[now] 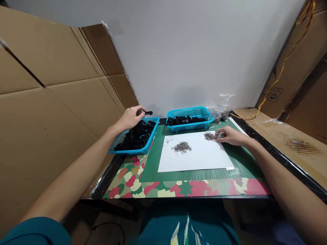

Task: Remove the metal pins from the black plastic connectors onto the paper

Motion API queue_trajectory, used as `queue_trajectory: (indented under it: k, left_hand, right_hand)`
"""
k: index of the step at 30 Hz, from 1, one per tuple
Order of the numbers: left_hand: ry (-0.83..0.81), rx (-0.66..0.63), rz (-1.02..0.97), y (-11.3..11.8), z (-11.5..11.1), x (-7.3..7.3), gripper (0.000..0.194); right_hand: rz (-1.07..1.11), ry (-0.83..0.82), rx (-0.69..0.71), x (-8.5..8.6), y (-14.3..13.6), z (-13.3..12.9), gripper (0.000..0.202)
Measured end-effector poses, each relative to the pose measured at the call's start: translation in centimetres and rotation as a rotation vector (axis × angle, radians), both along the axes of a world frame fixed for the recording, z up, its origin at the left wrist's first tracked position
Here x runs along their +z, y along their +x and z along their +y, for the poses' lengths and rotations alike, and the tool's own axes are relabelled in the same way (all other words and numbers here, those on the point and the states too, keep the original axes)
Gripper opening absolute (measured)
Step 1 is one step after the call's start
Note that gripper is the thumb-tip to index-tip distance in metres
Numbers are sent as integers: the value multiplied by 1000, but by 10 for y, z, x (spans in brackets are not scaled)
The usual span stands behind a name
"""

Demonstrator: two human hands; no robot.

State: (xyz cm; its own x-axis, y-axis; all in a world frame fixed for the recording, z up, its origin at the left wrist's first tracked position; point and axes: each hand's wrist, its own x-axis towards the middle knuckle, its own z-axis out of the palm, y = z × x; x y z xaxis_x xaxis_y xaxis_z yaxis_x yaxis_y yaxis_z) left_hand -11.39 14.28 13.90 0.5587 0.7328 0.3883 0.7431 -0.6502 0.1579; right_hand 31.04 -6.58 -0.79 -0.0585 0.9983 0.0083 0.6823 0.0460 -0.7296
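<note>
A slim, dark black plastic piece was pinched in the left hand's fingers by the left blue basket's far edge. The right hand, its grip unclear, was at the far-right metal pile on white paper. Green sheet and patterned cover lay beneath; cardboard flanked a grey wall.

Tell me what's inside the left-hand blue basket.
Black pieces lie heaped in the basket. Their heap covers its floor; the left hand hides part of its far side.
</note>
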Motion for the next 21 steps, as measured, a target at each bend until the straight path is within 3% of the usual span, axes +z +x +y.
queue_trajectory:
  k: [5,8,10,13,17,21]
  left_hand:
    - [-299,-267,-304,51,-55,-25,31]
    - [-512,-424,-437,84,-83,-52,27]
    - [-699,-479,-486,104,-96,-72,31]
    - [-844,-533,-625,128,-109,-100,41]
    - [-1024,-483,-852,143,-125,-124,55]
    - [-1443,-542,-804,140,-150,-129,49]
  right_hand:
    - [9,-19,22,1,2,-1,34]
    - [68,-26,38,1,7,-2,39]
    - [173,-64,33,2,7,-5,42]
    - [410,-105,65,7,-1,-9,44]
    - [710,-55,145,17,-30,-12,41]
    - [842,39,135,18,-62,-12,36]
